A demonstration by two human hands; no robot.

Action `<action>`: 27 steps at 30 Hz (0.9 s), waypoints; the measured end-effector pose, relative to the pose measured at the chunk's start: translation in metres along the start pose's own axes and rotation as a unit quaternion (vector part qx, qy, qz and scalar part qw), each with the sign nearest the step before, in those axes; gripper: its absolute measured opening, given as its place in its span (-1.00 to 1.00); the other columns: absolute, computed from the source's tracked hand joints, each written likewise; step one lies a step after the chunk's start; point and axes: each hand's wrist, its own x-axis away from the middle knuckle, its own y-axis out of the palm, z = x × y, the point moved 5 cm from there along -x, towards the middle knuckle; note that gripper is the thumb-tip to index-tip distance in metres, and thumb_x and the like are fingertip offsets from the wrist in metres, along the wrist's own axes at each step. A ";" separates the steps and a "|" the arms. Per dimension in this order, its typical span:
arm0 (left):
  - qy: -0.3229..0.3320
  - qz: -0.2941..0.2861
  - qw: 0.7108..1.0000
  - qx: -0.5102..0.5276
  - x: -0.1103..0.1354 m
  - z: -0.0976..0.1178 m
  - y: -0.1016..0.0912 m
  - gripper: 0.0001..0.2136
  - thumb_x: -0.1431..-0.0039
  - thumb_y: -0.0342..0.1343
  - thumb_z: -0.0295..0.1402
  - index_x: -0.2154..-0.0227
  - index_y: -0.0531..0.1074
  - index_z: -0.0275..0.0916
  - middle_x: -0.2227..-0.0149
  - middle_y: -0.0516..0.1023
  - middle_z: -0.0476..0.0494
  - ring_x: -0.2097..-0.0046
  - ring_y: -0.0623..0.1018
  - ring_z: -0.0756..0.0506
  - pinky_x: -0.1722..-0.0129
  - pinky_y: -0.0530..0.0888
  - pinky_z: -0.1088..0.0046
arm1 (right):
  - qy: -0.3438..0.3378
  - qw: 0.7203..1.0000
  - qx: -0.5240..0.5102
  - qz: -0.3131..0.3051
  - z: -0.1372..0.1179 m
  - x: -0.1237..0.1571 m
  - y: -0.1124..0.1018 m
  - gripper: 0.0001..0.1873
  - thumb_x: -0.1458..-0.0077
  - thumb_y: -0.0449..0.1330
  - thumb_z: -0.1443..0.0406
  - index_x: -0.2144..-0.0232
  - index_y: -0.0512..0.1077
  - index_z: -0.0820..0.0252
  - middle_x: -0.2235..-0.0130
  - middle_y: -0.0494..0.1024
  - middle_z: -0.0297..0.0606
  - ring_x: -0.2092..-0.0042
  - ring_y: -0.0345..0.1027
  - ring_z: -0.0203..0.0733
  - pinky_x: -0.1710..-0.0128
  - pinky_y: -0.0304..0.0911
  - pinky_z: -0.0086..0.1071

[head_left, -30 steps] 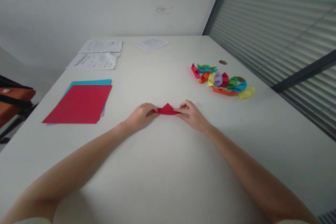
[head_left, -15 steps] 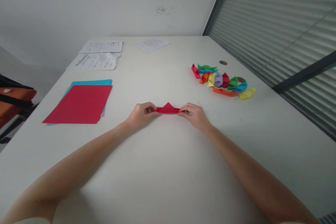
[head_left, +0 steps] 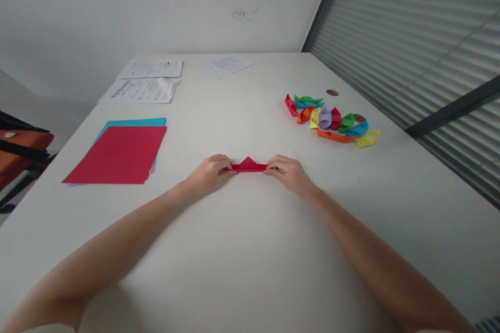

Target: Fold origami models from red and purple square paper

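Note:
A folded red paper [head_left: 249, 166], long and narrow with a pointed peak at its middle, is held level above or on the white table; I cannot tell which. My left hand [head_left: 213, 170] pinches its left end between thumb and fingers. At the other end, my right hand [head_left: 288, 171] grips it the same way. Both tips of the paper are hidden by my fingers.
To the left lies a stack of coloured paper sheets [head_left: 117, 156], red on top. Several folded paper boats [head_left: 325, 118] sit in a cluster on the right. Printed sheets [head_left: 142, 90] lie at the back left of the table [head_left: 250, 250]. Window blinds [head_left: 410, 26] run along the right side.
Both hands and the red paper have come very slightly nearer to me. The paper's peak looks a little lower, and its long edge straighter.

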 end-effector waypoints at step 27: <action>-0.351 0.190 0.772 0.495 0.006 -0.014 0.002 -0.71 0.14 0.41 -0.40 0.42 0.41 -0.36 0.51 0.61 -0.18 0.48 0.61 -0.04 0.35 0.62 0.43 | 0.378 0.802 -0.431 0.169 0.008 0.005 0.022 -0.60 0.30 0.46 0.20 0.33 0.54 0.21 0.60 0.46 -0.44 0.56 0.29 -0.39 0.53 0.16 -0.45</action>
